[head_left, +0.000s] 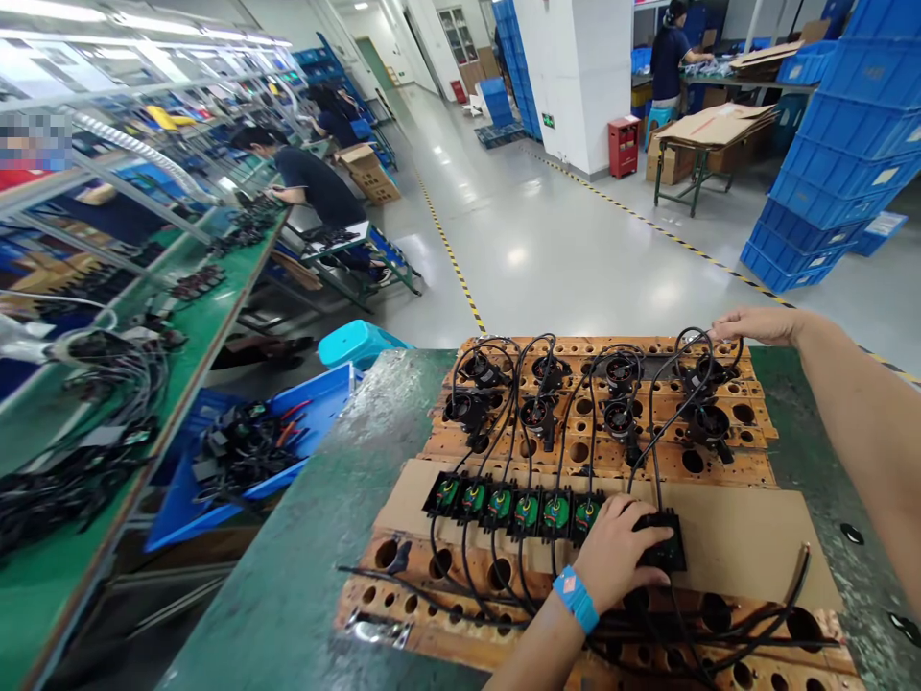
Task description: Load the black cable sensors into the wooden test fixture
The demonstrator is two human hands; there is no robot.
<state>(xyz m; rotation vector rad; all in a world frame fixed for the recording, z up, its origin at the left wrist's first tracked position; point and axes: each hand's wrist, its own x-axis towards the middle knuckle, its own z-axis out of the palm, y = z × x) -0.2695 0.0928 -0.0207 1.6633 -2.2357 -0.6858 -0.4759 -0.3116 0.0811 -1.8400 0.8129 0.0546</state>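
Observation:
My left hand (615, 547), with a blue wristband (576, 597), lies over the right end of a row of black housings. Its fingers and thumb close around the last black housing (673, 542) there. To its left, several housings show green circuit boards (500, 504) with coloured wires. My right hand (763, 326) is at the far right corner of the drilled wooden board (576, 451), its fingertips pinched on a looped black cable (734, 360). Beside that cable sit round black motor-like parts (709, 422), in two rows in the board's holes. Black cables run from them to the housings.
A cardboard strip (763, 537) lies under the housings on the green table (288, 595). To the left stand a blue bin (251, 470) of black parts, a turquoise stool (356, 341) and a long workbench with seated people. Stacked blue crates (841, 144) rise at right.

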